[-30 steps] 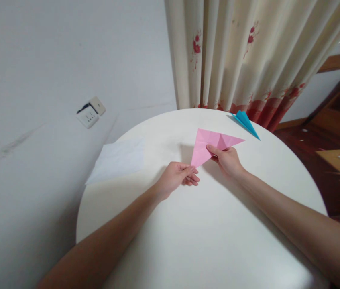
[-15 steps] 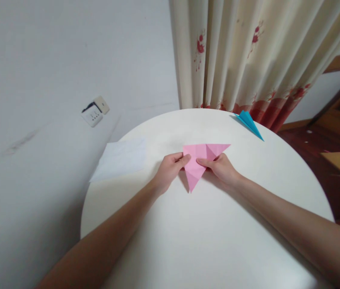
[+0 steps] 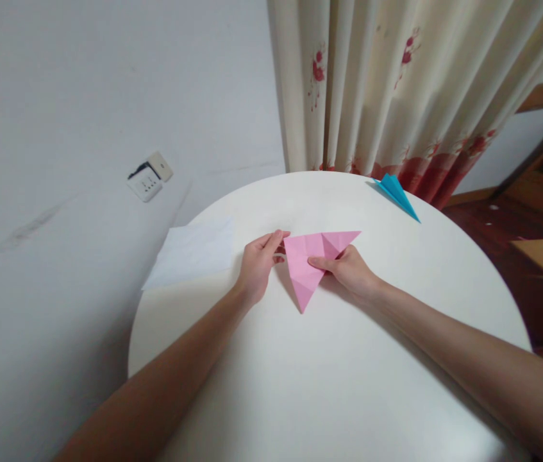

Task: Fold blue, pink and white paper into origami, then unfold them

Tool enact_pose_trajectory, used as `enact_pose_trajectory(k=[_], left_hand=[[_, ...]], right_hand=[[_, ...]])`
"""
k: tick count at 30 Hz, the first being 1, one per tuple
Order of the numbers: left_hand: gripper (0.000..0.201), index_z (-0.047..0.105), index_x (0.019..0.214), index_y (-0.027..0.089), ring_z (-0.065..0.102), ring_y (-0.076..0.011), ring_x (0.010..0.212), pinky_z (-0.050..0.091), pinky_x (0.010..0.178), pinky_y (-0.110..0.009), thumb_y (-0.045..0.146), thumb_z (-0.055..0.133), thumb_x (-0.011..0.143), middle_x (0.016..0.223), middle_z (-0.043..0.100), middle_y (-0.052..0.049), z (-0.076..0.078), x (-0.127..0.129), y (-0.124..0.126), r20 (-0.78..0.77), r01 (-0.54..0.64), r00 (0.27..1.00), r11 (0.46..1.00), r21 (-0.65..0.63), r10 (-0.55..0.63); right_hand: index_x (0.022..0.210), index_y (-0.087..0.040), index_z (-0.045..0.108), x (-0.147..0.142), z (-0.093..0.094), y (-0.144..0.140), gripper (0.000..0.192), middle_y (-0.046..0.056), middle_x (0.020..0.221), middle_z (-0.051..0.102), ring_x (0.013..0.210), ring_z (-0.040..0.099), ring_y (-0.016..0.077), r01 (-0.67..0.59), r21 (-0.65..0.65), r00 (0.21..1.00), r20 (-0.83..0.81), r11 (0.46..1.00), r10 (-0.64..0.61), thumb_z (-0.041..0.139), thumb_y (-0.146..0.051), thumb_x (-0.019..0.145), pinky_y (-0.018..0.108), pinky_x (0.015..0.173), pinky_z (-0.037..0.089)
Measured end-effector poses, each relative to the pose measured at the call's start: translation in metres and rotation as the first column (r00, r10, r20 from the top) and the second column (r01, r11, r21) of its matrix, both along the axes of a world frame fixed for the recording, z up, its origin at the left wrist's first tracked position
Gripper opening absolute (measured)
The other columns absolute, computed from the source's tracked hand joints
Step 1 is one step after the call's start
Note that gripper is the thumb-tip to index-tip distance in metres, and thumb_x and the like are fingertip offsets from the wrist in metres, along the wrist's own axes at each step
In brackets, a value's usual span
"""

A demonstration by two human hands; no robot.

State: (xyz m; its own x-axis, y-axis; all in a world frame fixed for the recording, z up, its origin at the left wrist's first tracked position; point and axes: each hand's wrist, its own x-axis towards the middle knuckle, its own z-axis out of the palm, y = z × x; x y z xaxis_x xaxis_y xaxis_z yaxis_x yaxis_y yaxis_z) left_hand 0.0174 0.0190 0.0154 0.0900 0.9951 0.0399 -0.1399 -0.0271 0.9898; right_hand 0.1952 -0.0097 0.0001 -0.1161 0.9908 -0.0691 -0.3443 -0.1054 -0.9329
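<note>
Holding pink folded paper (image 3: 310, 263), both hands

You have no legible text here. The pink folded paper (image 3: 310, 260), the blue folded paper (image 3: 397, 194) and the white sheet (image 3: 194, 253) carry no print. The wall socket (image 3: 149, 178) at far left shows no readable marking.
</note>
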Motion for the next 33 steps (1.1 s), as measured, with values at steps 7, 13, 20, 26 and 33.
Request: enact_pose_trajectory(k=[7,13,20,26,33], left_hand=[[0.045,0.077,0.089,0.010,0.063,-0.0179,0.073,0.050,0.077,-0.033,0.052,0.075,0.075,0.082,0.072,-0.010,-0.009,0.007,-0.009,-0.041,0.132,0.990,0.990,-0.053,-0.134],[0.043,0.078,0.090,0.011,0.065,-0.0195,0.076,0.050,0.078,-0.034,0.050,0.076,0.075,0.084,0.074,-0.011,-0.012,0.006,-0.007,-0.040,0.132,0.990,0.990,-0.044,-0.134],[0.036,0.079,0.086,0.013,0.065,-0.0200,0.077,0.050,0.078,-0.033,0.047,0.077,0.074,0.086,0.074,-0.012,-0.011,0.007,-0.009,-0.030,0.159,0.987,0.985,-0.060,-0.161],[0.038,0.076,0.080,0.011,0.063,-0.0171,0.071,0.048,0.073,-0.031,0.048,0.077,0.074,0.080,0.072,-0.010,-0.011,0.006,-0.008,0.014,0.138,0.990,0.988,-0.075,-0.138],[0.035,0.075,0.077,0.010,0.063,-0.0166,0.072,0.049,0.073,-0.030,0.044,0.081,0.070,0.079,0.072,-0.009,-0.004,0.007,-0.008,0.091,0.018,0.996,0.998,-0.060,-0.013]], right_hand=[[0.079,-0.013,0.074,0.000,0.002,0.000,0.034,0.009,0.083,0.074,0.074,0.064,0.0194,-0.031,-0.004,0.999,0.009,1.000,0.031,0.086,-0.039,0.062,0.037,0.075,0.049],[0.072,-0.014,0.072,0.004,-0.001,0.006,0.035,0.010,0.078,0.072,0.070,0.061,0.0187,0.073,-0.007,0.996,-0.050,0.997,-0.073,0.080,-0.048,0.070,0.037,0.073,0.048],[0.066,-0.020,0.069,0.023,-0.001,0.022,0.024,0.005,0.078,0.069,0.074,0.060,0.0173,0.311,0.027,0.950,-0.025,0.950,-0.311,0.081,-0.041,0.066,0.032,0.071,0.046],[0.074,-0.021,0.071,0.047,0.001,0.037,0.029,0.003,0.080,0.069,0.073,0.059,0.0152,0.475,-0.001,0.880,0.008,0.880,-0.475,0.081,-0.047,0.065,0.027,0.062,0.043],[0.085,-0.021,0.070,0.031,0.005,0.025,0.067,0.011,0.094,0.072,0.089,0.065,0.0226,0.171,-0.034,0.972,-0.155,0.985,-0.175,0.048,-0.084,0.074,0.033,0.074,0.052]])
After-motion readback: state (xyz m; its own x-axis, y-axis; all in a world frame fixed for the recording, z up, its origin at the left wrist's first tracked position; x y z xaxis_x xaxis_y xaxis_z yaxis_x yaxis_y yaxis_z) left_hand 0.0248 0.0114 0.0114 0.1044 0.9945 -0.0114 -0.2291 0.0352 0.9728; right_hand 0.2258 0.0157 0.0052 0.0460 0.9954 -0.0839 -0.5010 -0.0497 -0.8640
